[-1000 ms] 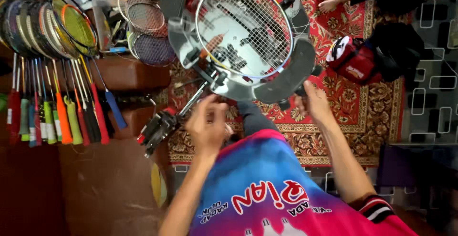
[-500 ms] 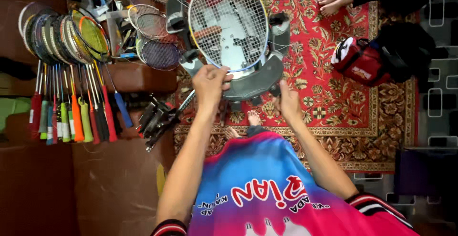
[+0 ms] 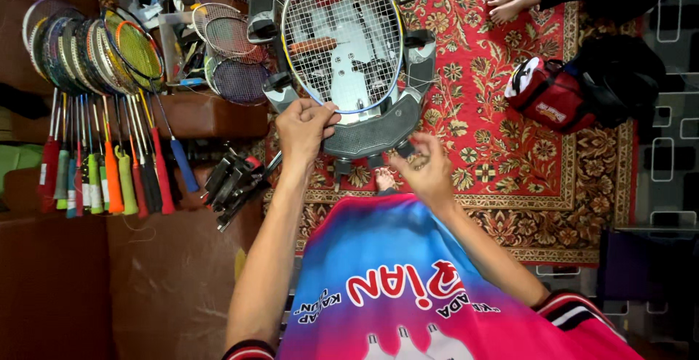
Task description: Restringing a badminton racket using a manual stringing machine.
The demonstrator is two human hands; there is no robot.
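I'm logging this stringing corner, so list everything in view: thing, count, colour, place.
racket: one, white-strung, clamped flat on the machine
stringing machine: one, grey and black, on the rug ahead of the person
racket row: many, exact count unclear, mixed-colour grips, leaning at left
loose rackets: about three, beside the machine's left
clamps: a black pile, on the floor left of the person
rug: one, red patterned, under the machine
bag: one, red and black, on the rug at right
another person's feet: two, bare, top right
left hand: on the racket's near rim
right hand: at the machine's front edge
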